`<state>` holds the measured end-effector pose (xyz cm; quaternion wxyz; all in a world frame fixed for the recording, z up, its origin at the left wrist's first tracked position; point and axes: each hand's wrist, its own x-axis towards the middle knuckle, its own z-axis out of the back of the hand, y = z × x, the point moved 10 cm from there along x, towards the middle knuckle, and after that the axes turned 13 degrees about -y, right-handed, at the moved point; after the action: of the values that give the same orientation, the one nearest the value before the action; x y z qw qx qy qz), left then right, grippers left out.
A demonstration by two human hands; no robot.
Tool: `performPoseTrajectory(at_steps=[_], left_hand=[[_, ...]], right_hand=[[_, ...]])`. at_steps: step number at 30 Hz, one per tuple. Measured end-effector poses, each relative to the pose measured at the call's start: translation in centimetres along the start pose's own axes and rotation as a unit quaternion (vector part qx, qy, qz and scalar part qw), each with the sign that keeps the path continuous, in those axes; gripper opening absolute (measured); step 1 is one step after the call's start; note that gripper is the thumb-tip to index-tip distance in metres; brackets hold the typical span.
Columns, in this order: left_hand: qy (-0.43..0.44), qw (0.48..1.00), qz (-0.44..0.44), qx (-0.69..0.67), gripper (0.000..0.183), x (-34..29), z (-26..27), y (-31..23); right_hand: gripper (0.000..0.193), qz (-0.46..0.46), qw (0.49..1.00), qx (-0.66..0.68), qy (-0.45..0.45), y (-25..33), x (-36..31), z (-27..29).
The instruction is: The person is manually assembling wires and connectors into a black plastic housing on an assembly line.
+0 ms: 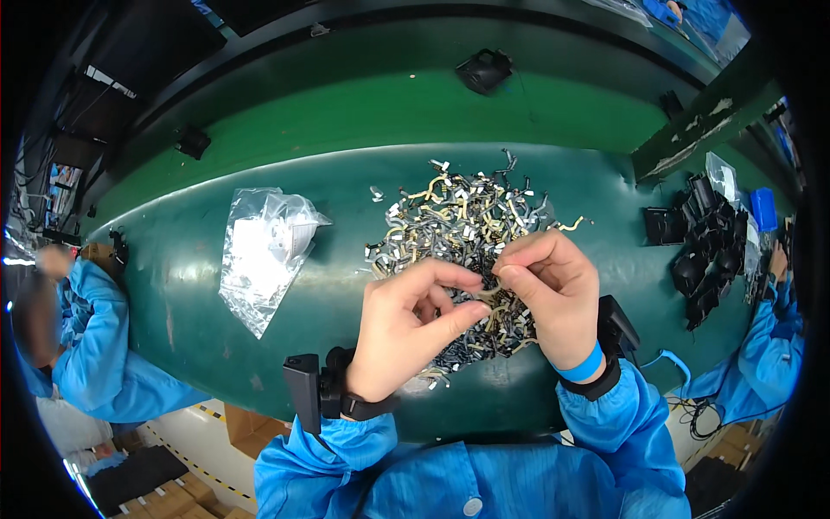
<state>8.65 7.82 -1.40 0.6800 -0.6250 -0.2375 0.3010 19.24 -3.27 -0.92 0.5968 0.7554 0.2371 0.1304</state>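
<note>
A loose heap of short cables (pixel 467 208) with small white and black connectors lies on the green table in front of me. Over its near half, my right hand (pixel 558 294) pinches a short pale cable (pixel 493 292) between thumb and forefinger. Close by, my left hand (pixel 424 316) has its fingers curled, with a gap between thumb and forefinger tips. The cable's near part passes by that gap; whether the left fingertips touch it is hard to make out. The cable's ends are partly hidden by the fingers.
Left of the heap lies a clear plastic bag (pixel 268 251) with something white inside. Black plastic parts (pixel 705 242) are piled at the right, by a blue box (pixel 763 209). A green post (pixel 692 130) rises at the far right. Co-workers in blue sleeves (pixel 91 333) sit at both sides.
</note>
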Motion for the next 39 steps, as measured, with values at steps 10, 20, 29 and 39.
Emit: performPoseTrajectory(at_steps=[10,20,29,39], left_hand=[[0.045,0.985,-0.134,0.094,0.009,-0.6,-1.4,-2.7],[0.018,0.974,-0.169,0.146,0.008,-0.8,-1.0,-3.9],[-0.078,0.991,0.01,0.104,0.008,-0.1,1.5,-0.3],[-0.014,0.986,0.092,-0.139,0.002,-0.7,0.4,-0.1]], right_hand=[[0.008,0.011,0.999,-0.014,-0.033,-0.3,0.3,1.0],[0.008,-0.024,0.999,0.02,-0.043,-0.8,0.9,1.6],[0.007,-0.051,0.982,0.091,0.156,-0.6,0.2,-1.2],[0.034,-0.009,0.997,-0.013,0.075,-0.4,0.1,-1.2]])
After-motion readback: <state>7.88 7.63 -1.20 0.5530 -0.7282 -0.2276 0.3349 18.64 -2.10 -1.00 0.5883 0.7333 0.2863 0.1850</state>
